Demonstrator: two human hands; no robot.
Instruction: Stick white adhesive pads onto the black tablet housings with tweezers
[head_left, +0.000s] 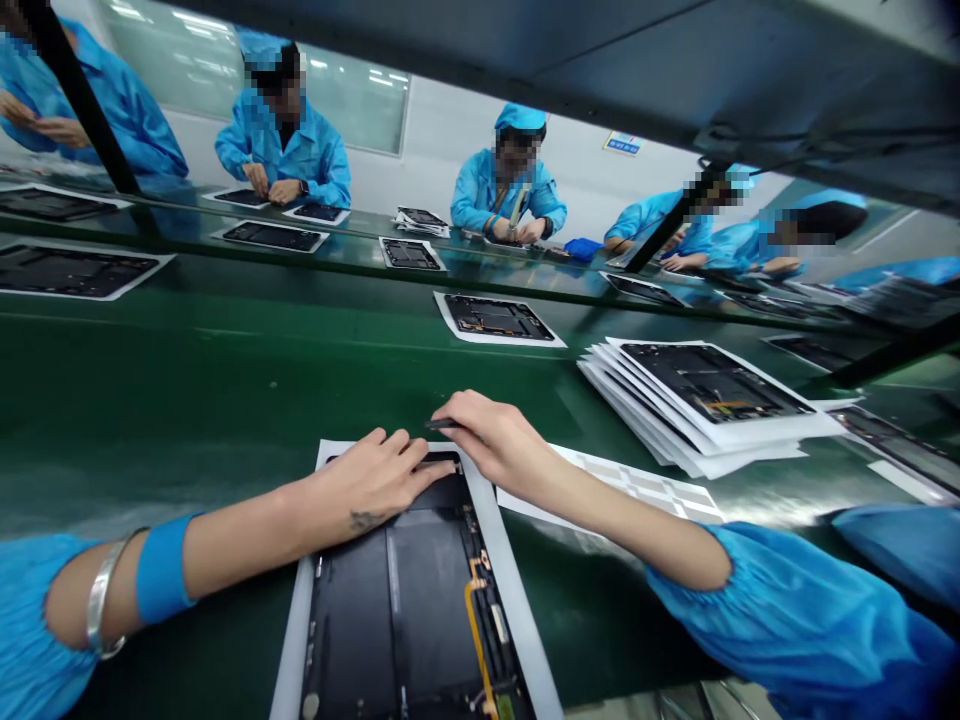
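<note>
My left hand [371, 480] lies flat over the top end of an open tablet housing [420, 600], with its fingers on the dark inner panel. The housing rests on a white backing sheet [296, 640] and shows black plates and a thin yellow flex cable. My right hand [491, 435] hangs just above the housing's top edge, pinching a thin dark tool [442, 423]. Most of that tool is hidden by my fingers, and its exact kind cannot be told. A white cut-out sheet [645, 482] lies under my right forearm.
A green conveyor belt [225, 370] runs across the view. A stack of white-backed housings [712, 400] sits to the right, and a single housing [495, 318] lies beyond my hands. A glossy shelf [360, 240] holds more housings. Several co-workers in blue smocks [510, 175] work across it.
</note>
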